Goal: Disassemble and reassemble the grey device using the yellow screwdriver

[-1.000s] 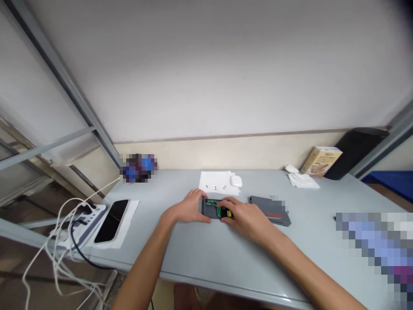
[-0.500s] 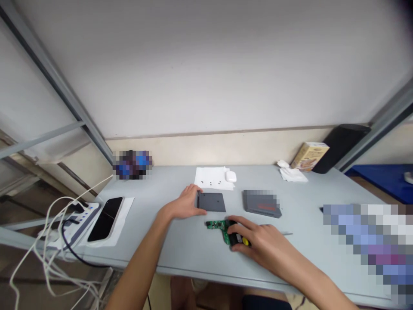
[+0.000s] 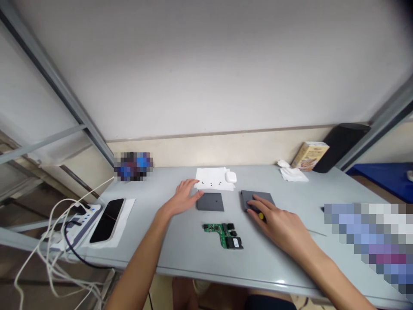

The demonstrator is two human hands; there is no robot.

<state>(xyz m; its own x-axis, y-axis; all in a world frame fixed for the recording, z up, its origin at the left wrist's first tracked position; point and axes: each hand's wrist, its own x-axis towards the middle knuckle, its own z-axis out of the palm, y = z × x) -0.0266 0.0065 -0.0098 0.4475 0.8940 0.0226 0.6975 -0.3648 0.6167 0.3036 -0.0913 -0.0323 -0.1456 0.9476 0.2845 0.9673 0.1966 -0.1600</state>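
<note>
A green circuit board [image 3: 222, 232] with black connectors lies on the table, untouched by either hand. Behind it is a flat dark grey panel [image 3: 210, 202]; my left hand [image 3: 183, 196] is spread at its left corner, fingers apart. My right hand [image 3: 269, 217] rests on a second dark grey piece [image 3: 256, 197] at the right. The same hand has its fingers around a screwdriver, whose yellow handle end [image 3: 262, 216] shows between them and whose thin shaft [image 3: 318, 233] sticks out to the right. Several tiny black screws [image 3: 211, 184] lie on white paper [image 3: 209, 173].
A white case [image 3: 230, 177] sits on the paper. At the left are a phone [image 3: 107, 219], a power strip [image 3: 79, 226] and loose cables. Tissues [image 3: 293, 174], a yellow box [image 3: 310, 156] and a black speaker-like object [image 3: 340, 146] stand at the back right.
My right hand has let go of the circuit board and moved right and back onto the second grey piece. My left hand has opened and lifted off the grey panel's left edge.
</note>
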